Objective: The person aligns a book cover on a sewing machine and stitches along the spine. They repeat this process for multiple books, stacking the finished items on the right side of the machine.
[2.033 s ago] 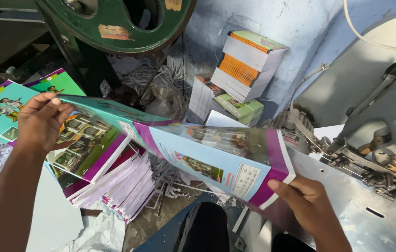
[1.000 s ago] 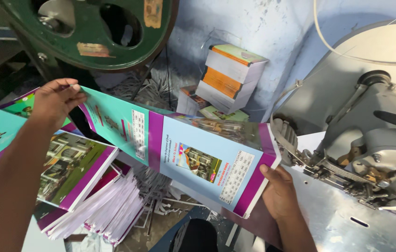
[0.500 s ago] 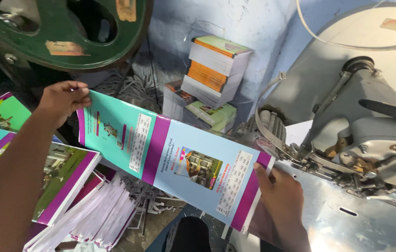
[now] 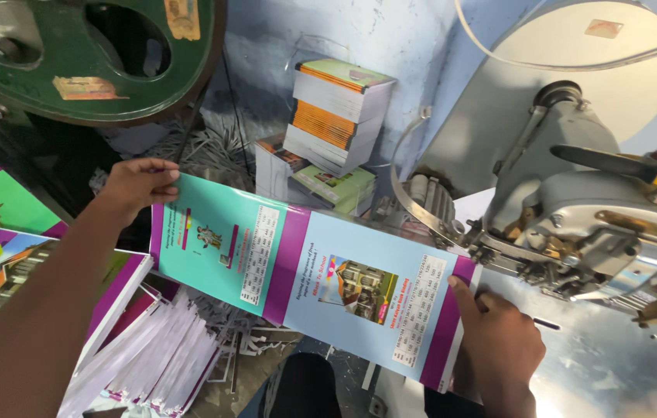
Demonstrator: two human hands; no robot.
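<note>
Steel machine bed (image 4: 615, 371), blue wall (image 4: 375, 31)

Teal, pale blue and purple booklet cover (image 4: 305, 282), green flywheel (image 4: 88, 54), grey machine (image 4: 599, 209)

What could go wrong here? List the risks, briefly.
1. The right hand grips the booklet cover sheet right beside the grey machine head, so fingers could get caught.
2. The left hand holds only the far corner; the long sheet might sag, crease or slip.
3. The leaning stack of books by the wall could topple.
</note>
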